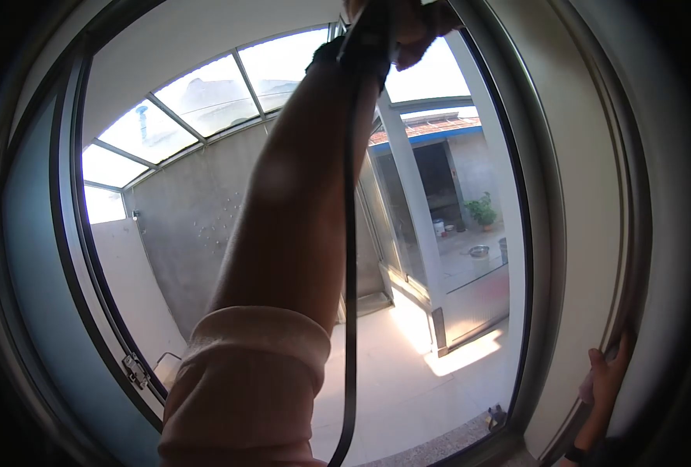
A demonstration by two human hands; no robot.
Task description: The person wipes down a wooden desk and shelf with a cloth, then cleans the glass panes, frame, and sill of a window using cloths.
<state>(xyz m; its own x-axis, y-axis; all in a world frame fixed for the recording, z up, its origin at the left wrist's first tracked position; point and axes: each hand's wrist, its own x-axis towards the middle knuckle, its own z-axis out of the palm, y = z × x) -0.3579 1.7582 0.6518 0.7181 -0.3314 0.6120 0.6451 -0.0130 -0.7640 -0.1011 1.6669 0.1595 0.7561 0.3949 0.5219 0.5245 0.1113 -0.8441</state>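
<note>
My left arm, in a pale pink sleeve (252,366), stretches up across the window. At the top edge, partly cut off and dark against the light, my left hand (388,22) is closed on a dark reddish, rough-edged cloth (417,53) near the upper glass. A black band (326,54) circles that wrist, and a black cable (351,257) hangs down from it. At lower right my right hand (608,377) grips the edge of the light-coloured window frame (587,194), thumb and fingers apart around it. A small pinkish patch beside its palm is unclear.
A sliding sash (38,233) with a metal latch (135,370) stands at left. A stone sill (454,440) runs along the bottom. Beyond the glass are a grey wall (198,233), a glazed partition (419,218), a potted plant (482,210) and a metal basin (478,251).
</note>
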